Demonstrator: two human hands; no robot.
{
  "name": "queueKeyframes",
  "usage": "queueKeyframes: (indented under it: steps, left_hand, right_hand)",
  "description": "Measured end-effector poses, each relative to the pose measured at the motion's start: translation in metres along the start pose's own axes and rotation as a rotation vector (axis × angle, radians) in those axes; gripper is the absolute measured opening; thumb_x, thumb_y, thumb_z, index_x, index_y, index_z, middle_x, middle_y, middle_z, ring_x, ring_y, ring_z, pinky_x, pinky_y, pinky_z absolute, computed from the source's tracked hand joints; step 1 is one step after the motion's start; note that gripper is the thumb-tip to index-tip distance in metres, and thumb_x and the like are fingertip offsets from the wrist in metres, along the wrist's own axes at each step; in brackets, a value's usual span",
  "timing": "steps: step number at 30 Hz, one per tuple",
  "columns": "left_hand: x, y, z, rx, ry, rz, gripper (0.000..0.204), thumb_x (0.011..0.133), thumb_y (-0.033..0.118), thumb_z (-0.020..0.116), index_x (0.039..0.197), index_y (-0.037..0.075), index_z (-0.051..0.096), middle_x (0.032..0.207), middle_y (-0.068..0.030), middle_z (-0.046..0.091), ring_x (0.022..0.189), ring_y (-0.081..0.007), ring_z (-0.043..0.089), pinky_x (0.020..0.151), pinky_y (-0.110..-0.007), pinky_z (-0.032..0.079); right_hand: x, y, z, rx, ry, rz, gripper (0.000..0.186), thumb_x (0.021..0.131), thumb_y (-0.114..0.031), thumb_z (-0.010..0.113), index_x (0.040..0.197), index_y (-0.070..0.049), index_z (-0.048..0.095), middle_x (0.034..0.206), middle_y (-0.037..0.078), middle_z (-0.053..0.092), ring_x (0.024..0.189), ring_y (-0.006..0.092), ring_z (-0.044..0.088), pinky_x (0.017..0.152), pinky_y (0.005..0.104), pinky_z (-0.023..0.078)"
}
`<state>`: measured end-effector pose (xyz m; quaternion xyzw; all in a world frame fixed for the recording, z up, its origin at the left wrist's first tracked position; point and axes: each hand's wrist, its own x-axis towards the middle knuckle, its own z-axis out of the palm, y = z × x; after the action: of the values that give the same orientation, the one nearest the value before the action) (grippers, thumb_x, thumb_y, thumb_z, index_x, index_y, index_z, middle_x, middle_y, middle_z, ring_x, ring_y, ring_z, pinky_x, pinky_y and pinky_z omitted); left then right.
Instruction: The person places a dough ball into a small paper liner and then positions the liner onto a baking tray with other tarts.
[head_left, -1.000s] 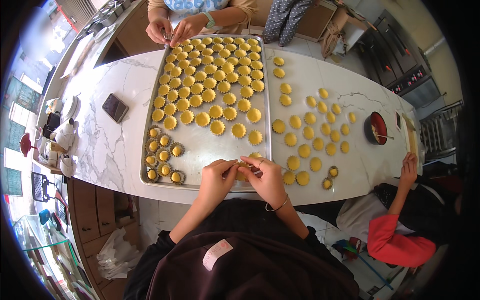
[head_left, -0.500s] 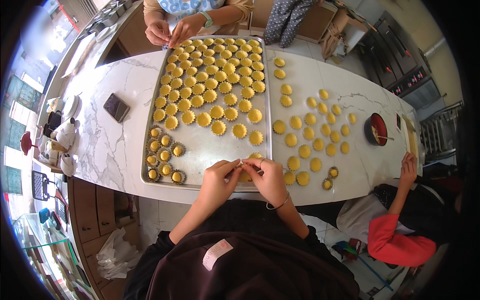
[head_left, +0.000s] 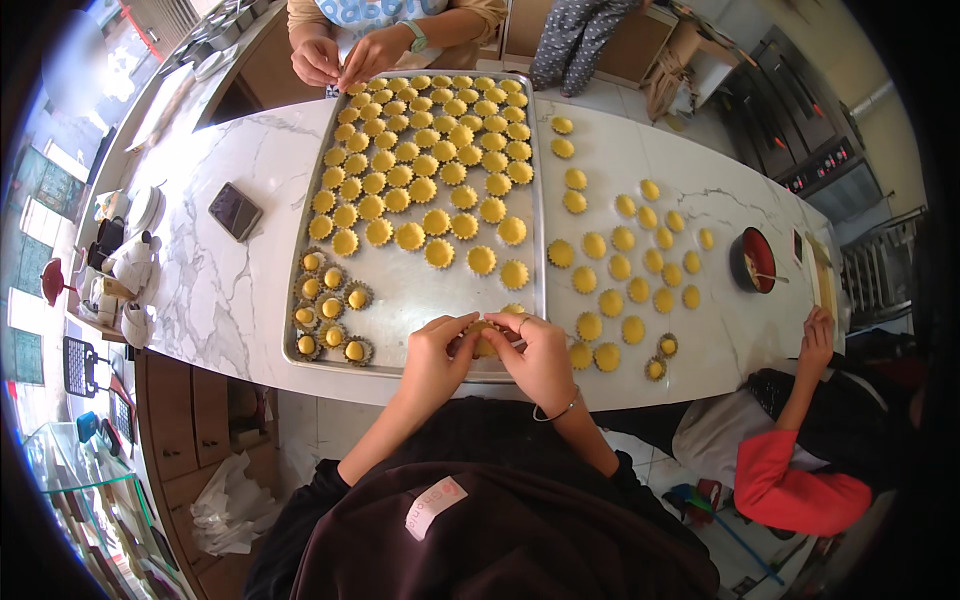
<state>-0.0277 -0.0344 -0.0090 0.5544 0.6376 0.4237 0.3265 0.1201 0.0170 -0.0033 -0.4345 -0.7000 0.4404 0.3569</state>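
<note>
Above the near edge of the metal tray [head_left: 410, 295], my left hand [head_left: 435, 352] and my right hand [head_left: 537, 352] are closed together round a small yellow tart shell [head_left: 484, 346]. Thumbs and fingertips press at its rim, and the fingers partly hide it. Another yellow shell [head_left: 513, 309] lies just beyond my right fingers. Many fluted yellow tart shells [head_left: 409, 236] fill the far part of the tray. At its near left corner stand several fluted metal tins [head_left: 330, 309], each with a ball of yellow dough in it.
More yellow shells [head_left: 620, 267] and two dough-filled tins [head_left: 655, 368] lie on the marble table [head_left: 700, 330] at right. Farther right is a dark bowl [head_left: 751, 260] with a spoon. A phone [head_left: 235, 211] lies left. Co-workers' hands [head_left: 345, 58] [head_left: 819, 335] are across the table and at right.
My fingers have shifted slightly round the shell, and more of it shows between my hands. The tray and table appear slightly shifted in the view.
</note>
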Motion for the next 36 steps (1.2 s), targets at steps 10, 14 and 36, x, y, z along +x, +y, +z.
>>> queueKeyframes:
  steps: [10, 14, 36]
  left_hand:
    - [0.003, -0.001, -0.001, -0.016, 0.012, 0.098, 0.017, 0.083, 0.006, 0.063, 0.096, -0.005, 0.065, 0.079, -0.0154, 0.063, 0.06, -0.0196, 0.061, 0.056, -0.028, 0.049]
    - [0.004, 0.0, -0.003, -0.006, -0.012, 0.091, 0.017, 0.084, 0.007, 0.062, 0.096, -0.005, 0.065, 0.081, -0.0148, 0.064, 0.061, -0.0187, 0.061, 0.056, -0.028, 0.049]
    - [0.001, -0.003, -0.003, -0.174, -0.009, -0.089, 0.023, 0.082, 0.001, 0.063, 0.104, -0.003, 0.066, 0.084, -0.0095, 0.065, 0.071, -0.0106, 0.061, 0.062, -0.023, 0.049]
  right_hand:
    - [-0.003, -0.003, -0.008, 0.036, -0.139, 0.096, 0.022, 0.087, -0.012, 0.061, 0.101, 0.003, 0.064, 0.081, 0.015, 0.067, 0.065, 0.021, 0.068, 0.058, 0.0261, 0.052]
    - [0.0, -0.007, -0.01, 0.091, -0.216, 0.262, 0.022, 0.089, -0.013, 0.059, 0.104, 0.003, 0.064, 0.08, 0.012, 0.067, 0.067, 0.0164, 0.067, 0.055, 0.0229, 0.051]
    - [0.0, -0.003, -0.004, 0.18, -0.141, 0.078, 0.029, 0.081, -0.003, 0.066, 0.109, -0.001, 0.061, 0.086, 0.013, 0.065, 0.069, 0.0191, 0.067, 0.062, 0.0268, 0.054]
